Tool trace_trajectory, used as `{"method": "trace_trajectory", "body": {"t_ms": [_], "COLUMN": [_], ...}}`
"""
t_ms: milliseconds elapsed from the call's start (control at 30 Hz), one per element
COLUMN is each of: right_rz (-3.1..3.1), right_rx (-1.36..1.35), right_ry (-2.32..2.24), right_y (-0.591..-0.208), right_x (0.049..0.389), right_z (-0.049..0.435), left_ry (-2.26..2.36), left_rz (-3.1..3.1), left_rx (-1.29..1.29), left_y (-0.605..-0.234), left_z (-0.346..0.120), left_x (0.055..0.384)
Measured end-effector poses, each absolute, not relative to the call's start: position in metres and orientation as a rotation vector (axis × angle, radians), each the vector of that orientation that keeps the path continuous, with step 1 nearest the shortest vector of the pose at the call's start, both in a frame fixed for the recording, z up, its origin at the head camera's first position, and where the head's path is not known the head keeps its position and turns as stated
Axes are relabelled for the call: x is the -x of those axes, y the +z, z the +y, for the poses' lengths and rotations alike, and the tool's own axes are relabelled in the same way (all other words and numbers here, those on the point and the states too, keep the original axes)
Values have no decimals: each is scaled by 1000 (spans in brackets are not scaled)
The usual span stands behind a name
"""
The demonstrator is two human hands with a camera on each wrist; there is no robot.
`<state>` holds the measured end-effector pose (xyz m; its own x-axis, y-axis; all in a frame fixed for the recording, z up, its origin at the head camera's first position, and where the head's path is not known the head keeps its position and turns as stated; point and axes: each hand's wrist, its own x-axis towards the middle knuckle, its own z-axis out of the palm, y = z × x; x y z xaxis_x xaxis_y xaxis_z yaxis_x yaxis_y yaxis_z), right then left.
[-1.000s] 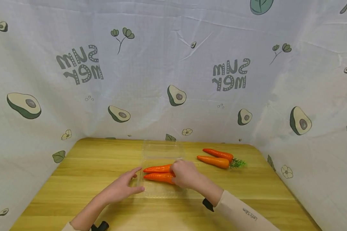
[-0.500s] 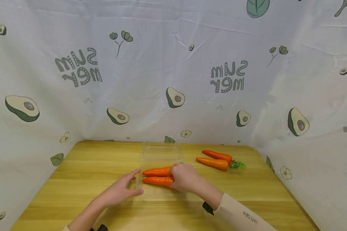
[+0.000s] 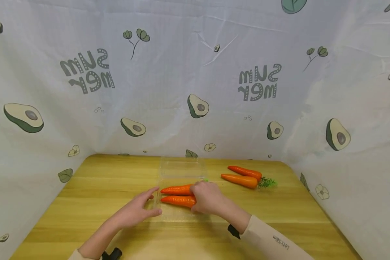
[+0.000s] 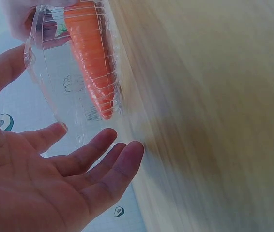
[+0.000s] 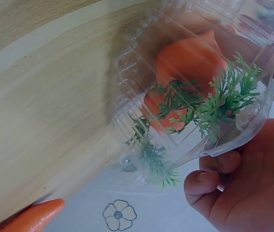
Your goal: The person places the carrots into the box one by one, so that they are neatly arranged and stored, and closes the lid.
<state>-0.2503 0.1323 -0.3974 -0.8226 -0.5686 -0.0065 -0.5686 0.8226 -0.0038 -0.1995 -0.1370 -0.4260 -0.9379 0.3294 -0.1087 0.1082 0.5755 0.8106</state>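
Note:
A clear plastic clamshell box (image 3: 170, 216) lies on the table with its lid (image 3: 182, 169) folded back. Inside it, two orange carrots, a far one (image 3: 176, 190) and a near one (image 3: 178, 200), lie side by side with tips to the left. My right hand (image 3: 209, 198) reaches into the box from the right, its thumb and fingers gripping the carrots' thick ends. Green carrot leaves (image 5: 224, 104) show through the ribbed plastic in the right wrist view. At the box's left side, my left hand (image 3: 134, 212) spreads its fingers, thumb and a fingertip right at the rim.
Two more carrots, a redder one (image 3: 245, 172) and a lighter orange one (image 3: 239, 181) with green leaves, lie on the wooden table (image 3: 110, 184) to the right of the box. A white curtain (image 3: 162, 83) printed with avocados hangs around the table's back and sides.
The head view has tilted slightly. Both hands stay almost in place at the box; a bit of green leaf shows more clearly behind my right hand.

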Motion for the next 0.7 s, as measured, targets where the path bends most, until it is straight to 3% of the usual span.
{"method": "trace_trajectory", "body": {"t_ms": [300, 700], "right_rz": [3029, 3053], "right_rx": [841, 933], "right_ry": [168, 223], "right_y": [-396, -391], "right_x": [248, 247], "right_z": [124, 120], "left_ry": [1283, 1292], "left_rz": [2584, 2585], "left_rx": [-361, -353], "left_y": [-426, -423], "left_z": [-136, -134], "left_x": [200, 198]}}
